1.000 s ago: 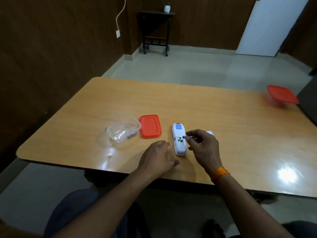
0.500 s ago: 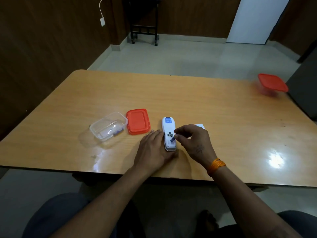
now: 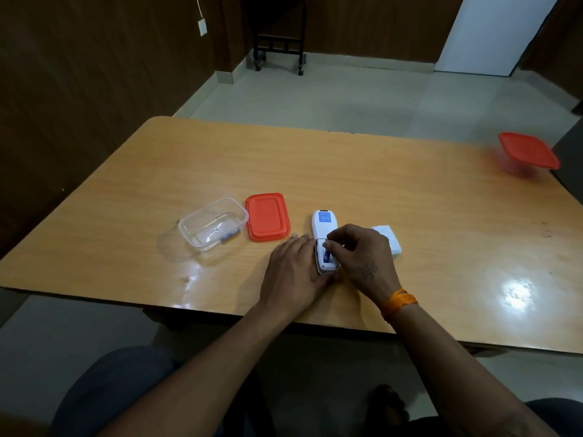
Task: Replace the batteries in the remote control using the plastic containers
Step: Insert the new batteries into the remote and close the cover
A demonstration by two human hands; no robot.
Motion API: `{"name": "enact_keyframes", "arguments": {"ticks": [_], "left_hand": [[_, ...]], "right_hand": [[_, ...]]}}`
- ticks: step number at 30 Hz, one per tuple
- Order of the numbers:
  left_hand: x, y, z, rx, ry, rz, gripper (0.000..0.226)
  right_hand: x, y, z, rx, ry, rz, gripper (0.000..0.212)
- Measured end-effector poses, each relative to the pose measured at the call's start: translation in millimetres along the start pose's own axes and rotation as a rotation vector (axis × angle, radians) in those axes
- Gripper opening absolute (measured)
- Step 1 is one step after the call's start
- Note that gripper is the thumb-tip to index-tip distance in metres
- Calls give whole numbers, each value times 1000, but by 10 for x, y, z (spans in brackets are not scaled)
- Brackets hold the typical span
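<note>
Remote control [image 3: 324,234], white and lying face down near the front edge of the wooden table [image 3: 378,190], is seen with its battery compartment uncovered at the near end. The left hand [image 3: 295,272] is laid against the remote's left side, fingers straight, thumb tucked at its near end. The right hand [image 3: 362,257] is curled over the compartment, and a blue battery [image 3: 326,254] is pinched at its fingertips, seated partly in the bay; whether it is fully seated cannot be told. An orange band [image 3: 399,302] is worn on the right wrist. Just right of that hand, a white cover piece [image 3: 388,238] is lying flat on the table. Left of the remote, an orange lid [image 3: 267,216] is placed beside a clear plastic container [image 3: 213,223], in which 1 small blue battery [image 3: 230,237] is visible against the near wall. Well apart, at the far right corner, a second container with orange lid [image 3: 528,151] is standing closed.
</note>
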State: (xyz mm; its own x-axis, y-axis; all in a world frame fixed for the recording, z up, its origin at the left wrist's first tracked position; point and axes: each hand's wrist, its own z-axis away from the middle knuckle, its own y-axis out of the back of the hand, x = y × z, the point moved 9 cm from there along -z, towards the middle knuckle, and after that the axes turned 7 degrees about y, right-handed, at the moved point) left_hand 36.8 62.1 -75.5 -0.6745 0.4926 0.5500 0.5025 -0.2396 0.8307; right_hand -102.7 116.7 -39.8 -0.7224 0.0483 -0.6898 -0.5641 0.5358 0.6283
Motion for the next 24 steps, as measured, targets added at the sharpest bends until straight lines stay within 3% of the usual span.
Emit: {"name": "enact_keyframes", "arguments": {"ticks": [6, 11, 24], "left_hand": [[-23, -16, 19, 12, 1, 31, 87], [-13, -8, 3, 4, 7, 33, 72], [-47, -15, -7, -4, 15, 28, 66]], "right_hand": [[-46, -91, -23, -29, 68, 114, 8], [-10, -125, 10, -16, 55, 168, 10], [-43, -184, 48, -77, 76, 221, 20]]}}
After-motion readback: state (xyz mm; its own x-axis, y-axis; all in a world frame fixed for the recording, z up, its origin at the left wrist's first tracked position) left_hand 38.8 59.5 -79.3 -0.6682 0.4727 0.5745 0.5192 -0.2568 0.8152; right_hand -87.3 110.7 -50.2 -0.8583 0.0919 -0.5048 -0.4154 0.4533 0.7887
